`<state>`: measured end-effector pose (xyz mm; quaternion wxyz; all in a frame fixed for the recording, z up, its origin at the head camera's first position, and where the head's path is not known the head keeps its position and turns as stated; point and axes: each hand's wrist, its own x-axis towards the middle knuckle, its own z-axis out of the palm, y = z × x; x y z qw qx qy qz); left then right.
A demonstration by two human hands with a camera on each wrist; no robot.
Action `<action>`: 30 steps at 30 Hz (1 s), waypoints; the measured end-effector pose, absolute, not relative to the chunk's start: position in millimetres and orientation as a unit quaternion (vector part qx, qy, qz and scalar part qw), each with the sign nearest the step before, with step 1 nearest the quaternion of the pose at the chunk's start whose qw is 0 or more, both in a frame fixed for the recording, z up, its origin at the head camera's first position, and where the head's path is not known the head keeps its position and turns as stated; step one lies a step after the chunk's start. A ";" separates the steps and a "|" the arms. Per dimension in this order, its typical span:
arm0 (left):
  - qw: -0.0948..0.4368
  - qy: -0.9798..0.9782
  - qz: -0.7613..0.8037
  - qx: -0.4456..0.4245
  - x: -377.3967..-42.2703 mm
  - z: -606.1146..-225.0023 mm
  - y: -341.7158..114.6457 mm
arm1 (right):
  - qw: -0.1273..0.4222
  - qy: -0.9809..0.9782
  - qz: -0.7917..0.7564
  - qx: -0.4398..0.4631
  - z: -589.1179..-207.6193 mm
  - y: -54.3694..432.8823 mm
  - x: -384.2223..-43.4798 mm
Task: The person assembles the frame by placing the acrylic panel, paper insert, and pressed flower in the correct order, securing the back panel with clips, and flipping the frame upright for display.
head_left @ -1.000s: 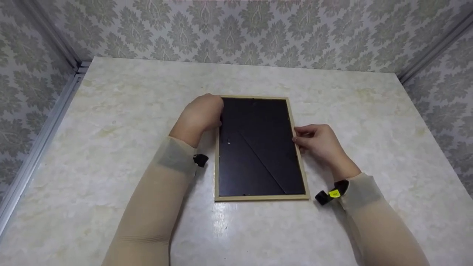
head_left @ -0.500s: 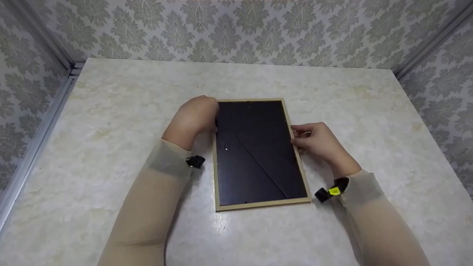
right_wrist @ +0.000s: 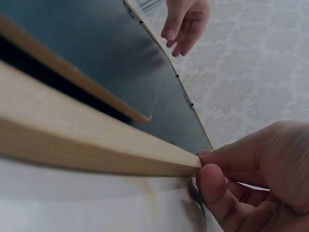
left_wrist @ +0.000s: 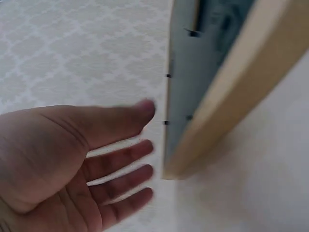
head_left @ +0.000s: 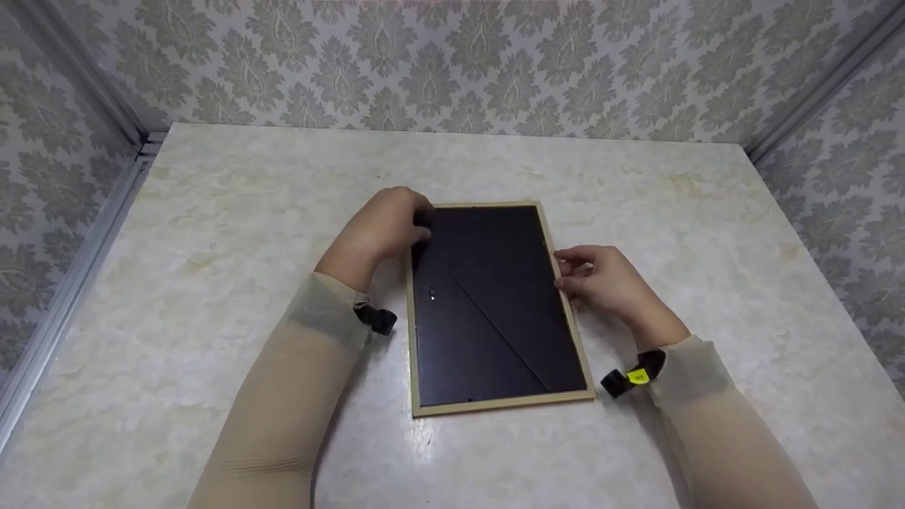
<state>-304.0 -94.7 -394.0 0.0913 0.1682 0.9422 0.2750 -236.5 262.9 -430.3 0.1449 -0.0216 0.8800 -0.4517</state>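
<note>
A picture frame (head_left: 495,304) with a pale wood border lies back up, its black backing board and slanted stand line showing. At its upper left corner, my left hand (head_left: 385,223) hovers with thumb and fingers stretched out. The left wrist view shows that hand (left_wrist: 72,159) apart from the wooden edge (left_wrist: 231,92). My right hand (head_left: 601,283) pinches the right edge of the frame a little above its middle. Close up in the right wrist view, the thumb and a finger of the right hand (right_wrist: 256,179) hold the wood border (right_wrist: 96,130).
Under the frame is a pale marbled tabletop (head_left: 269,170). A patterned wall (head_left: 452,63) rises behind it, with side panels at left and right and a metal rail (head_left: 78,283) along the left edge. Black wrist cameras (head_left: 378,318) sit on both sleeves.
My left hand has loosened from the frame's left edge and moved slightly over the upper left corner, thumb now apart. The frame has tilted slightly and sits lower in the head view; the right hand still holds it.
</note>
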 end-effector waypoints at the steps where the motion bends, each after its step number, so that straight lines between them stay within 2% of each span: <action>1: 0.094 0.942 0.274 0.170 -304.9 -397.0 -93.2 | 0.146 0.879 -0.453 -0.021 -431.5 263.0 -234.5; 6: 0.093 0.944 0.262 0.177 -306.9 -406.7 -88.5 | 0.145 0.875 -0.461 -0.023 -434.3 263.3 -223.4; 14: 0.048 0.951 0.259 0.161 -312.7 -417.0 -86.5 | 0.148 0.872 -0.465 -0.027 -433.4 263.3 -223.3; 19: 0.066 0.946 0.287 0.137 -318.8 -415.0 -82.2 | 0.146 0.870 -0.469 -0.034 -431.8 266.5 -226.4; 30: 0.099 0.948 0.263 0.148 -323.5 -409.6 -82.1 | 0.153 0.861 -0.483 -0.037 -433.7 266.0 -227.0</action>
